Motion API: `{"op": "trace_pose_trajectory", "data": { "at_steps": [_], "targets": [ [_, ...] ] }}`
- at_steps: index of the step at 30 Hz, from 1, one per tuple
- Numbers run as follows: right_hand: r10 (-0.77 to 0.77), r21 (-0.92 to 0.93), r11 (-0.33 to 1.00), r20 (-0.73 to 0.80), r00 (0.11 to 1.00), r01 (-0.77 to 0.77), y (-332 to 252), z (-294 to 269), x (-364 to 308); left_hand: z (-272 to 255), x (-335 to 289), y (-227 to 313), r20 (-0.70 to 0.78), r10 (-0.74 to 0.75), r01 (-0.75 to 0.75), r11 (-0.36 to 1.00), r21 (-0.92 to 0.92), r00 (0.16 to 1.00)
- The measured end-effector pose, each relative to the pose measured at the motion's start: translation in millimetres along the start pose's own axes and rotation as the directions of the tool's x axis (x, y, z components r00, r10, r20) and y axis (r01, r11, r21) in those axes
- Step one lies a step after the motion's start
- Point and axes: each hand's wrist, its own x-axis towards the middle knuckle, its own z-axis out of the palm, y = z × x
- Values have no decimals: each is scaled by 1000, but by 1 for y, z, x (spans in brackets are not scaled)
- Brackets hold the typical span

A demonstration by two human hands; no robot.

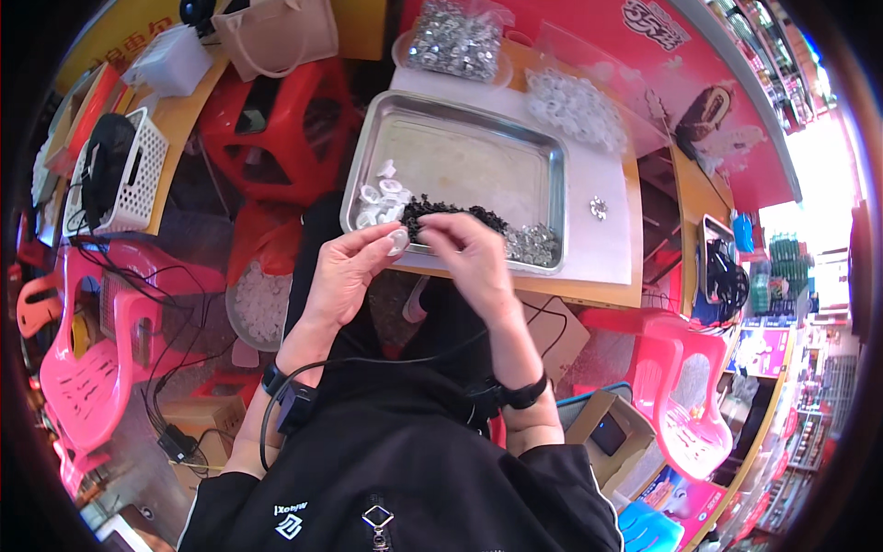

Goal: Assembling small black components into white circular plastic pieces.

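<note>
Between its thumb and fingertips, my left hand [348, 267] pinches a small white round plastic cap [397, 242] just over the near edge of a metal tray [557, 175]. My right hand [471, 262] is close by on the right, fingers drawn together and slightly blurred; whatever they hold is hidden. Inside the tray, white plastic caps [384, 204] lie at the near left. A heap of tiny black parts [478, 217] runs along the near side, partly behind my right hand. Shiny clear or silvery small pieces [533, 245] fill the near right corner.
Behind the tray sit a bag of silvery pieces [452, 41] and a bag of whitish rings [575, 109]. Some shiny bits [598, 208] lie right of the tray. A bowl of white pieces [262, 304] stands low at left, near a red stool [276, 129]. A black cable [386, 360] crosses my lap.
</note>
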Motion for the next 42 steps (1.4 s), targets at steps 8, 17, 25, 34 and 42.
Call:
{"op": "trace_pose_trajectory", "data": {
  "at_steps": [8, 17, 25, 34, 42],
  "targets": [
    [-6, -781, 625, -10, 1000, -4, 58, -132, 21, -2, 1, -10, -22, -57, 55, 997, -61, 998],
    [86, -759, 644, 193, 977, 93, 75, -137, 28, -9, -1, -6, -38, -52, 50, 997, -53, 998],
    [-9, -752, 643, 182, 983, 145, 78, -141, 23, -6, 0, -6, -37, -72, 69, 995, -69, 997],
    [343, -24, 938, -68, 937, -345, 71, -124, 16, -2, 2, -7, -8, -128, 126, 980, -153, 992],
    [406, 653, 664, 93, 909, -363, 75, -91, 10, 2, 2, -5, -17, -163, 159, 976, -146, 986]
  ]
}}
